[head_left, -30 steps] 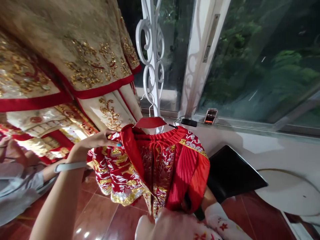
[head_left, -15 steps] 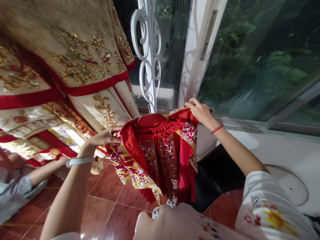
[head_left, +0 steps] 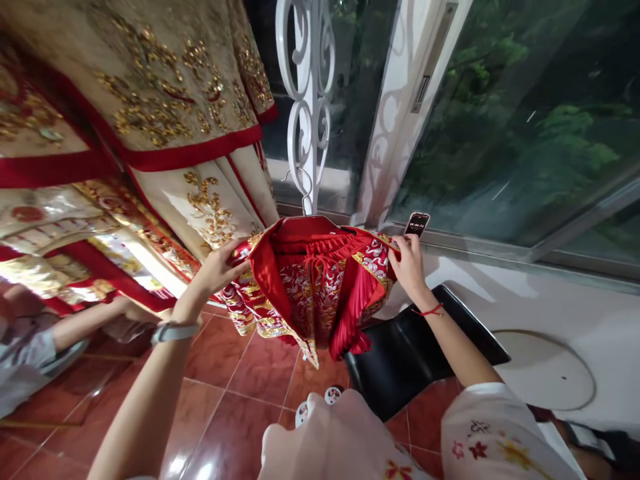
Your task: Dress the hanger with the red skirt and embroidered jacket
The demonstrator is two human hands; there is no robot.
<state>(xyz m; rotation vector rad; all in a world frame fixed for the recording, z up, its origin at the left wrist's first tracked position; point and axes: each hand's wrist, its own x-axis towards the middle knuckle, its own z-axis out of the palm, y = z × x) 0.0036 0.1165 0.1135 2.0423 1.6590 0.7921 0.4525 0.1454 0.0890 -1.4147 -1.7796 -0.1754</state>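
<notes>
A red jacket embroidered in gold and silver hangs on a clothes hanger whose wire hook stands up in front of the white scrolled post. Red pleated cloth and a gathered red waistband show inside the jacket's open front. At its left shoulder edge, my left hand is closed with the fabric between thumb and fingers. My right hand pinches the opposite shoulder, fingers over the top edge. The garment hangs between both hands, above the tiled floor.
Cream and gold embroidered robes with red trim hang on the left. A white scrolled metal post stands ahead. A phone leans by the window sill. A black chair stands at right. Another person's arm shows at far left.
My right hand has moved down along the jacket's shoulder, uncovering the phone behind it. My left hand stays on the other shoulder, its fingers more spread over the cloth. The view has shifted slightly.
</notes>
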